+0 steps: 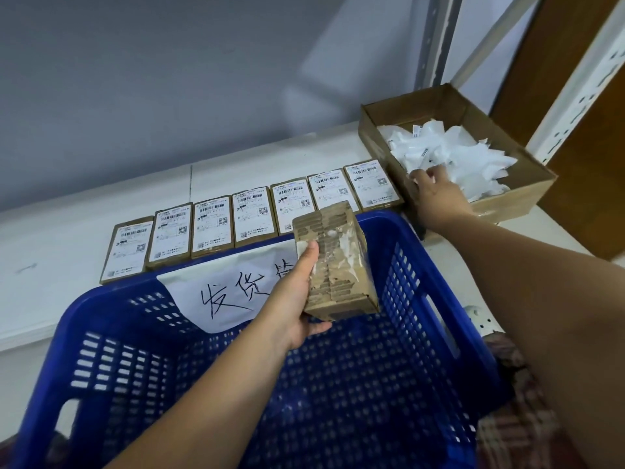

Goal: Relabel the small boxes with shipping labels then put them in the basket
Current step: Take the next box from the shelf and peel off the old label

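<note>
Left hand (297,299): fingers and thumb wrapped round a small box (338,262), gripping its left long edge and lower end. The box is off the table, tilted, over the blue basket (416,265), roughly dead centre of frame. Its upper face is bare torn cardboard with white label shreds stuck to it.

Right hand (436,194): at 2 o'clock, reaching over the near wall of the cardboard tray (527,194), fingertips curled into the heap of white paper scraps (456,154). Can't tell whether it has pinched a scrap or is only touching the pile.

Row of labelled boxes (252,216): seven, flat on the white table (50,265), side by side and touching, running from 9 o'clock up toward 1 o'clock just behind the basket's far rim. Each one shows a white shipping label with barcode and QR code. The rightmost one sits just beside the tray.

The basket fills the frame from 6 to 3 o'clock. A paper sign (230,286) with handwritten characters hangs over its far rim at 10 o'clock of the held box, partly hidden by the left hand.
</note>
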`<state>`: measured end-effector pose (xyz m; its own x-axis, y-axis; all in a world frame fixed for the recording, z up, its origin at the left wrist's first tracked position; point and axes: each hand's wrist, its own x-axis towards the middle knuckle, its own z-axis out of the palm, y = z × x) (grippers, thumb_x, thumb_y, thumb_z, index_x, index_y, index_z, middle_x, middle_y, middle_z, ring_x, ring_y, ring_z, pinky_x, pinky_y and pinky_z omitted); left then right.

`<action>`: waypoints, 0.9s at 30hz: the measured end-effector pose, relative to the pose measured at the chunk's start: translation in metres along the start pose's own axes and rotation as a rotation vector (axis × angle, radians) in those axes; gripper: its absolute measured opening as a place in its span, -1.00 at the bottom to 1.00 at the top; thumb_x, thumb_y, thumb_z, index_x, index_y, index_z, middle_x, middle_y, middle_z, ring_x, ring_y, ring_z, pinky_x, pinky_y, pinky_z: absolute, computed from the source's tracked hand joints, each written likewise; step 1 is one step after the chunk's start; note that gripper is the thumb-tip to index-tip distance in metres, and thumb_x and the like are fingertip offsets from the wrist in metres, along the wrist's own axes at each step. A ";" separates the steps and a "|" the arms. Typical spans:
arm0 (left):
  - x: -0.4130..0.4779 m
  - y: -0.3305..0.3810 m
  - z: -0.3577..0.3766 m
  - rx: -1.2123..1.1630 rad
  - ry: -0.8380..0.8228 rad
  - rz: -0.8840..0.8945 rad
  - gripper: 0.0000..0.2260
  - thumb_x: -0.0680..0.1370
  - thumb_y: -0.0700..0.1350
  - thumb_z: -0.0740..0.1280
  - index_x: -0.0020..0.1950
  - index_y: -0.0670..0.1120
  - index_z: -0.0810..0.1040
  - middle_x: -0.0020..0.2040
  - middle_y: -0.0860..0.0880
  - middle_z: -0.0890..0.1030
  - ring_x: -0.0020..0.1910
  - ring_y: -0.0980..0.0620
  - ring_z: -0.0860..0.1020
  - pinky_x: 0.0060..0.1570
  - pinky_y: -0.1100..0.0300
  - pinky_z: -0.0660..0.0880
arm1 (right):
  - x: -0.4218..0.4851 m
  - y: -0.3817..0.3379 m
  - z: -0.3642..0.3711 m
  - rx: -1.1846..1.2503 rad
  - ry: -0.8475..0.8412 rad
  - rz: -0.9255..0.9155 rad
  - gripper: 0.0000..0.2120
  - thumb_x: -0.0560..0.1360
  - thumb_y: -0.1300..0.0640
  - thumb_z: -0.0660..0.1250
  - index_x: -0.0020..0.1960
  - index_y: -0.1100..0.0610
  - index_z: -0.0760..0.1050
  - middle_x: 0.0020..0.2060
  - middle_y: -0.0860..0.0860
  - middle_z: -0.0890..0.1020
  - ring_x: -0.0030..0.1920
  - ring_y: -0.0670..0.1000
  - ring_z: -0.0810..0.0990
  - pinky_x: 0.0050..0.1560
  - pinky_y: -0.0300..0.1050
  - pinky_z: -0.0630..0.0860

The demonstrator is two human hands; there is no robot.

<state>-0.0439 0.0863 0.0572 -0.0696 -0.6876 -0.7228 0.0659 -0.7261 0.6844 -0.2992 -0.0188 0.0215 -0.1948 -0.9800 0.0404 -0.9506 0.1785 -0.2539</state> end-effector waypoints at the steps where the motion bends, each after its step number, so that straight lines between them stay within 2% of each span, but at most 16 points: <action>1: 0.000 0.000 0.000 0.002 -0.003 0.001 -0.60 0.44 0.33 0.28 -0.11 0.00 0.59 -0.20 -0.03 0.71 -0.07 -0.06 0.63 0.18 -0.10 0.45 | -0.001 0.000 0.003 0.017 0.022 0.015 -0.44 0.49 0.34 0.33 0.43 0.11 0.25 0.39 0.19 0.22 0.16 0.30 0.52 0.16 0.15 0.51; 3: 0.000 -0.001 0.000 0.007 -0.002 0.006 -0.60 0.44 0.33 0.28 -0.09 0.01 0.59 -0.19 -0.03 0.71 -0.06 -0.06 0.63 0.18 -0.10 0.46 | -0.001 0.000 0.005 0.035 0.041 0.067 -0.44 0.50 0.32 0.33 0.43 0.10 0.21 0.40 0.20 0.17 0.11 0.30 0.56 0.07 0.14 0.53; 5: 0.000 -0.003 -0.002 0.011 -0.001 0.006 -0.59 0.43 0.34 0.29 -0.06 0.02 0.60 -0.17 -0.03 0.71 -0.05 -0.06 0.64 0.16 -0.09 0.48 | 0.001 0.002 0.006 0.041 0.014 0.103 -0.46 0.53 0.27 0.31 0.45 0.12 0.19 0.38 0.22 0.27 0.20 0.29 0.51 0.12 0.15 0.49; 6: 0.000 -0.004 -0.003 0.013 -0.001 0.006 -0.58 0.43 0.35 0.29 -0.04 0.02 0.60 -0.16 -0.03 0.71 -0.05 -0.05 0.64 0.13 -0.08 0.49 | 0.002 0.004 0.007 0.001 -0.001 0.110 -0.47 0.54 0.22 0.31 0.45 0.14 0.20 0.36 0.22 0.34 0.27 0.27 0.45 0.22 0.16 0.44; 8: 0.000 -0.004 -0.005 0.013 0.003 0.006 -0.56 0.41 0.36 0.29 0.00 0.02 0.60 -0.13 -0.03 0.71 -0.03 -0.06 0.64 0.06 -0.06 0.52 | 0.004 0.009 0.010 -0.176 0.001 0.102 -0.49 0.53 0.07 0.32 0.43 0.13 0.27 0.32 0.17 0.46 0.42 0.21 0.29 0.41 0.17 0.21; 10: -0.001 -0.004 -0.006 0.008 0.008 0.005 -0.54 0.40 0.37 0.30 0.02 0.02 0.60 -0.12 -0.03 0.71 -0.03 -0.06 0.64 0.02 -0.04 0.53 | 0.005 0.009 0.010 -0.348 -0.002 0.093 -0.57 0.54 -0.01 0.26 0.37 0.09 0.37 0.28 0.12 0.52 0.46 0.17 0.18 0.44 0.19 0.05; 12: -0.002 -0.003 -0.007 0.000 0.015 0.005 -0.54 0.40 0.36 0.30 0.01 0.02 0.60 -0.13 -0.03 0.71 -0.04 -0.06 0.64 0.03 -0.04 0.53 | 0.008 0.006 0.008 -0.404 -0.054 0.107 -0.62 0.55 -0.01 0.25 0.33 0.08 0.44 0.27 0.11 0.49 0.38 0.17 0.23 0.37 0.18 0.14; 15: -0.003 -0.002 -0.009 -0.013 0.022 0.014 -0.56 0.40 0.36 0.30 -0.02 0.02 0.60 -0.13 -0.04 0.71 -0.04 -0.07 0.64 0.10 -0.09 0.51 | 0.012 0.002 0.006 -0.340 -0.092 0.127 -0.56 0.49 0.01 0.37 0.33 0.14 0.47 0.30 0.16 0.34 0.32 0.20 0.27 0.27 0.08 0.33; 17: -0.003 -0.001 -0.011 -0.010 0.027 0.020 -0.56 0.40 0.36 0.29 -0.02 0.02 0.60 -0.13 -0.04 0.71 -0.04 -0.07 0.64 0.13 -0.11 0.50 | 0.014 0.003 0.005 -0.284 -0.086 0.132 -0.55 0.46 0.02 0.42 0.30 0.14 0.49 0.29 0.16 0.29 0.31 0.20 0.26 0.24 0.07 0.38; 20: -0.003 0.000 -0.015 -0.002 0.034 0.027 -0.56 0.42 0.36 0.27 -0.03 0.02 0.59 -0.13 -0.05 0.71 -0.02 -0.07 0.64 0.18 -0.12 0.48 | 0.010 0.006 0.004 -0.212 -0.061 0.080 -0.50 0.49 0.03 0.40 0.37 0.14 0.41 0.31 0.18 0.38 0.33 0.21 0.30 0.28 0.12 0.40; 23: -0.003 -0.002 -0.018 -0.006 0.037 0.024 -0.54 0.43 0.36 0.26 0.00 0.01 0.59 -0.10 -0.05 0.71 0.00 -0.08 0.64 0.19 -0.11 0.46 | 0.002 0.007 0.005 -0.018 -0.009 0.076 -0.43 0.52 0.09 0.37 0.46 0.08 0.24 0.25 0.21 0.47 0.29 0.23 0.42 0.25 0.16 0.45; 25: -0.005 -0.004 -0.020 -0.013 0.039 0.019 -0.54 0.42 0.36 0.27 0.01 0.00 0.59 -0.08 -0.06 0.71 0.01 -0.08 0.64 0.18 -0.10 0.47 | -0.003 0.004 0.004 0.092 0.045 0.079 -0.48 0.57 0.10 0.30 0.44 0.03 0.17 0.14 0.24 0.53 0.17 0.25 0.51 0.09 0.15 0.51; 27: -0.006 -0.005 -0.022 -0.020 0.041 0.017 -0.55 0.42 0.35 0.27 0.01 0.01 0.59 -0.08 -0.06 0.71 0.01 -0.09 0.63 0.16 -0.10 0.47 | -0.004 0.001 -0.001 0.098 0.079 0.070 -0.62 0.61 0.09 0.22 0.39 0.12 0.26 0.14 0.26 0.53 0.20 0.26 0.47 0.10 0.15 0.48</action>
<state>-0.0221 0.0941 0.0562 -0.0277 -0.6990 -0.7146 0.0865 -0.7139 0.6949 -0.2993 -0.0142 0.0217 -0.2816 -0.9549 0.0941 -0.9066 0.2326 -0.3520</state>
